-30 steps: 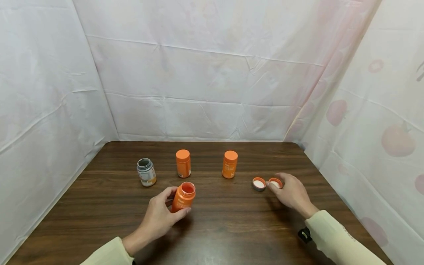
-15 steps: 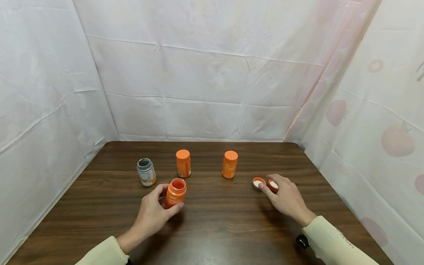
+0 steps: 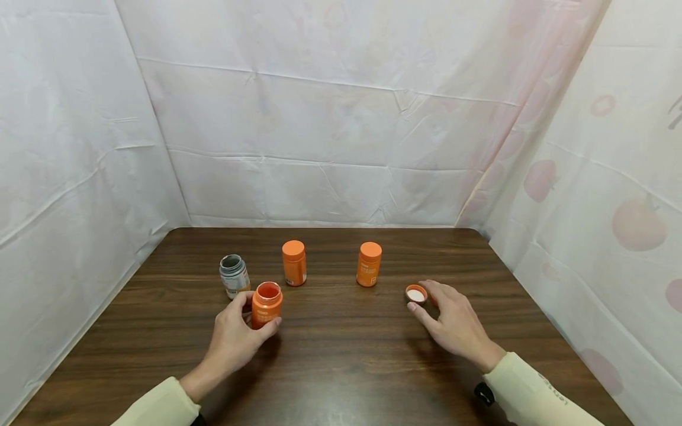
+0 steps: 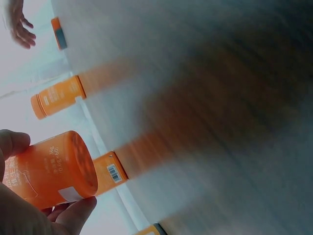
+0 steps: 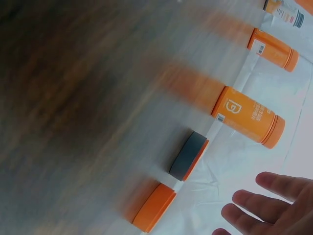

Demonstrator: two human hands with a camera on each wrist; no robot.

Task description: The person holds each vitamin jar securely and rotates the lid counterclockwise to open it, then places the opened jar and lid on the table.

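Observation:
My left hand (image 3: 231, 338) grips an uncapped orange bottle (image 3: 266, 307), its mouth facing up. The left wrist view shows its base raised off the table. Just behind it stands an uncapped grey bottle (image 3: 233, 273), partly covered by the left fingers in the head view. My right hand (image 3: 455, 325) holds nothing, its fingers spread and apart from the lids. Beside it a dark grey lid (image 3: 416, 294) lies with its orange-rimmed, white-lined inside up. An orange lid (image 5: 154, 208) rests next to the grey one in the right wrist view; the right hand mostly hides it in the head view.
Two capped orange bottles, one left of centre (image 3: 295, 264) and one right of centre (image 3: 369, 266), stand upright toward the back of the brown wooden table (image 3: 341, 378). White cloth (image 3: 330, 118) hangs behind the table and along both sides.
The left hand has carried the uncapped orange bottle leftward toward the grey bottle. My right hand has let go of the orange lid and shifted slightly left, covering most of it.

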